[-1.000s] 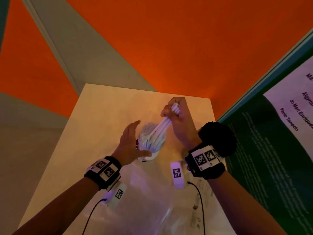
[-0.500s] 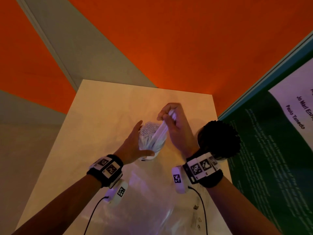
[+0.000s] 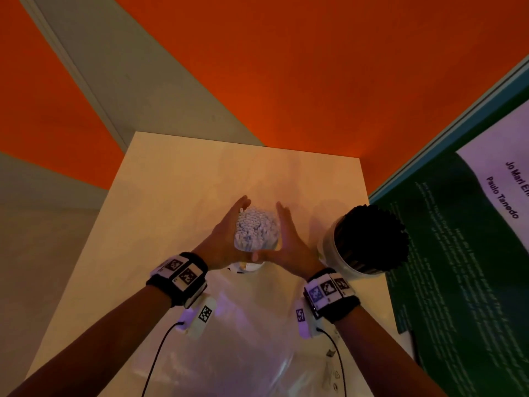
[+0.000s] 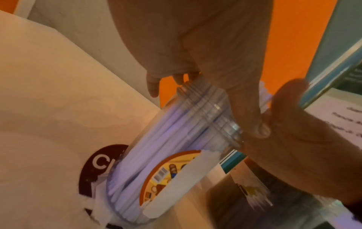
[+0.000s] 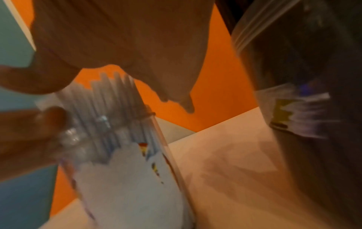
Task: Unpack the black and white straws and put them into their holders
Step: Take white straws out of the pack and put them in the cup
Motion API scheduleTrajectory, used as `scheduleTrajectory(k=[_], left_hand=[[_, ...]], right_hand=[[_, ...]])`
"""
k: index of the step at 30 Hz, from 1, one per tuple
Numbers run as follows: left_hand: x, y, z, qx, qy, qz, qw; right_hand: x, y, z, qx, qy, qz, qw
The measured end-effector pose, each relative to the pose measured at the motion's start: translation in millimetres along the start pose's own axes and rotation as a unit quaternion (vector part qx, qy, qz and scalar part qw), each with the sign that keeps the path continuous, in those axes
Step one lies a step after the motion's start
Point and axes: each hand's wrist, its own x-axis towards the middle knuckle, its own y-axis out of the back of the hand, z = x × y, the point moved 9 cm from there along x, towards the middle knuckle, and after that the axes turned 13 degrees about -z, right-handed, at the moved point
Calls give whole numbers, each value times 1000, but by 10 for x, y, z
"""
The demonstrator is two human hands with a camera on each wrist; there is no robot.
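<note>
on table (image 3: 160, 196) | left hand (image 3: 226, 239) and right hand (image 3: 289, 242) flat-fingered, cupping white straws (image 3: 256, 229) in clear holder (image 4: 195, 131)

White straws (image 3: 255, 229) upright in a clear holder (image 4: 176, 148) (label torn), black straws (image 3: 372, 236) in another holder (image 3: 347, 260) just beside.

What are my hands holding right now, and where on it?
Both hands, left hand and right hand, cup the white straws' clear holder at its upper sides.
</note>
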Motion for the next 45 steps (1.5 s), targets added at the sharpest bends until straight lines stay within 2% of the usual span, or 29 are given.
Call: scheduleTrajectory(k=[1, 3, 5, 7, 9, 12, 15, 17, 21, 23, 25, 26, 29, 33, 34, 36, 38, 39, 40, 41, 43, 45], left_hand=[[29, -30, 43, -1, -13, -16, 1000], [63, -52, 102, -6, -34, -26, 999], [55, 28, 149, -17, -47, 8, 999], [45, 134, 168, -6, -40, 45, 998], [23, 171, 162, -16, -43, 52, 998], [-8, 142, 166, 1, -52, 32, 998], [-7, 77, 237, 149, -50, -4, 988], [-21, 53, 304, 253, -52, -13, 966], [-66, 41, 525, 383, -61, 10, 922], [-87, -70, 647, 475, -95, 14, 875], [-80, -266, 610, 565, -99, -31, 818], [-75, -343, 547, 586, -90, -58, 804], [-55, -385, 469, 599, -73, -81, 794], [-146, -372, 624, 678, -57, -56, 731], [-224, -357, 683, 677, -59, -37, 733], [-494, -328, 806, 621, -98, 18, 777], [-876, -338, 804, 566, -161, 66, 806], [-1071, -396, 705, 551, -172, 62, 814], [-1242, -487, 551, 545, -166, 38, 821], [-1366, -590, 368, 543, -139, 0, 828], [-1549, -799, -150, 552, -42, -84, 829], [-1735, -912, -789, 563, 96, -185, 800]], right_hand=[[54, -44, -46, 30, 15, -21, 999], [140, -71, -237, 134, 90, -22, 987], [176, -43, -364, 171, 137, -3, 976], [153, -1, -334, 171, 118, 33, 978], [118, 46, -232, 197, 107, 53, 973], [87, -38, -212, 180, 102, -4, 978], [112, -142, -299, 211, 112, -50, 970], [101, -132, -336, 204, 121, -38, 971], [80, -99, -172, 173, 94, -44, 979], [77, -129, -103, 139, 96, -67, 983], [98, -202, -17, 128, 79, -106, 983], [107, -229, 31, 124, 72, -119, 982], [139, -245, 154, 94, 70, -115, 986], [186, -218, 191, 66, 58, -81, 993], [186, -198, 238, 62, 38, -67, 995], [142, -181, 399, 50, -33, -46, 997], [-35, -152, 541, -8, -101, -15, 995], [-151, -138, 525, -47, -90, 9, 995], [-279, -160, 449, -81, -48, 23, 995], [-419, -249, 349, -111, 2, 12, 994], [-693, -610, 211, -181, 61, -78, 978], [-933, -1059, 248, -270, 76, -184, 942]])
